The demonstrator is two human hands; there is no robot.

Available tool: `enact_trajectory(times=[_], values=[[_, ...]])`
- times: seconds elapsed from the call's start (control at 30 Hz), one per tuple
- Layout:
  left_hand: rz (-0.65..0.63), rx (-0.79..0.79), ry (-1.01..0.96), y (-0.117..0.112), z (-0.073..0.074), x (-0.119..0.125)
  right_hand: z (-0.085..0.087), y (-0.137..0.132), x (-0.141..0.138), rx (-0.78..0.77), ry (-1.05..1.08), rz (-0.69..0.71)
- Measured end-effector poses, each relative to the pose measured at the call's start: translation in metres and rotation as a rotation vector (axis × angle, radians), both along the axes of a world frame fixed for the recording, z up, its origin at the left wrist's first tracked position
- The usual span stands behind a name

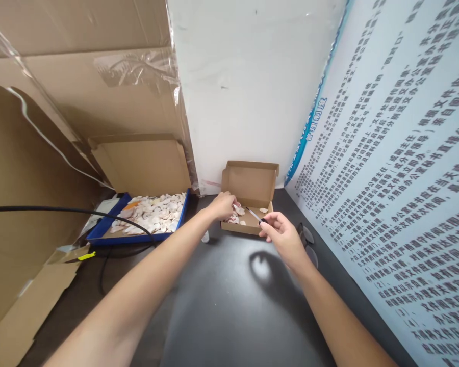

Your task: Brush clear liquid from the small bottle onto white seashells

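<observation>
A small cardboard box (252, 228) stands at the back of the dark table with its lid raised. Several pale shells (242, 223) lie inside, some with reddish markings. My left hand (222, 205) reaches over the box's left side, its fingers closed on a shell (238, 209). Between the thumb and fingers of my right hand (282, 233) is a thin brush (253, 214) with a black end, tip pointing into the box. My right hand is just in front of the box's right corner. Beside the box's left front corner stands a small whitish bottle (205, 237), partly hidden by my left arm.
A blue tray (137, 238) heaped with shells is at the left, with a black cable (61, 208) crossing before it. Eyeglasses (308, 239) lie right of my right hand. Cardboard walls, a white panel (260, 81) and a printed poster (398, 168) enclose the table (229, 306).
</observation>
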State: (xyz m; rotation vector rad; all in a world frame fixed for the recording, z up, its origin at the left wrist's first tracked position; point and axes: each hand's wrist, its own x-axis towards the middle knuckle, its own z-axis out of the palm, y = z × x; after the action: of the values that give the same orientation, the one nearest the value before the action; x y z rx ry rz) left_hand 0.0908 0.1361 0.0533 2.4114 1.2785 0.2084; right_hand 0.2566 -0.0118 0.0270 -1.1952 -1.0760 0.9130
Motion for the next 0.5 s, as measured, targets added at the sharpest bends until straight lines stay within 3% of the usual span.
enact_trajectory(times=[0.23,0.5], values=[[-0.021,0.105,-0.008,0.0,0.003,-0.007,0.001,0.0,0.002,0.006,-0.013,-0.022],[-0.035,0.148,-0.156,-0.043,0.041,-0.039,0.003,0.001,0.007,0.046,-0.034,-0.128]])
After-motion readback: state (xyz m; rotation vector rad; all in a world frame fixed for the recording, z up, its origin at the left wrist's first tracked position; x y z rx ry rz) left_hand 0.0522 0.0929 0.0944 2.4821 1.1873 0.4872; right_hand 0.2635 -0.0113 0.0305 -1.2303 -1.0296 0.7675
